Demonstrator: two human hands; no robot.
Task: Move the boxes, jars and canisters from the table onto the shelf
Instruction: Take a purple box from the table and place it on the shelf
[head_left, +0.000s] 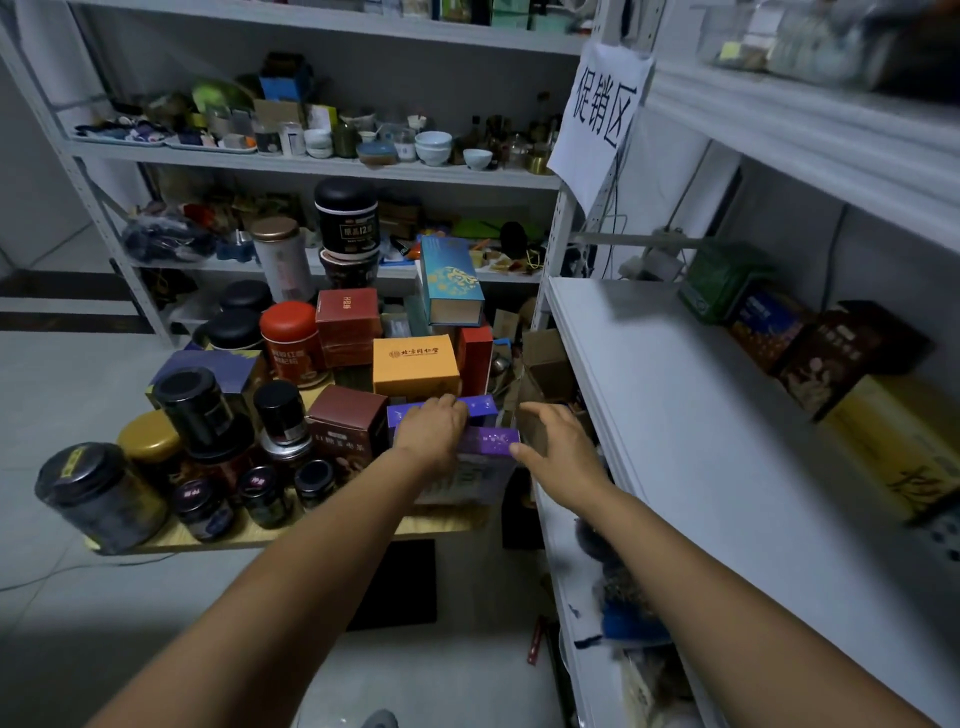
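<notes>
A low wooden table holds many boxes, jars and canisters. At its right front stands a purple box. My left hand lies on the box's top left edge, fingers curled over it. My right hand is at the box's right side, fingers spread, thumb touching its corner. Behind it sit an orange box, a brown box and a red canister. The white shelf on the right carries a green tin and several boxes along its back.
Dark jars crowd the table's left front. A teal box stands tall at the back. A second rack behind the table holds cups and clutter. A paper sign hangs on the shelf post. A black mat lies on the floor.
</notes>
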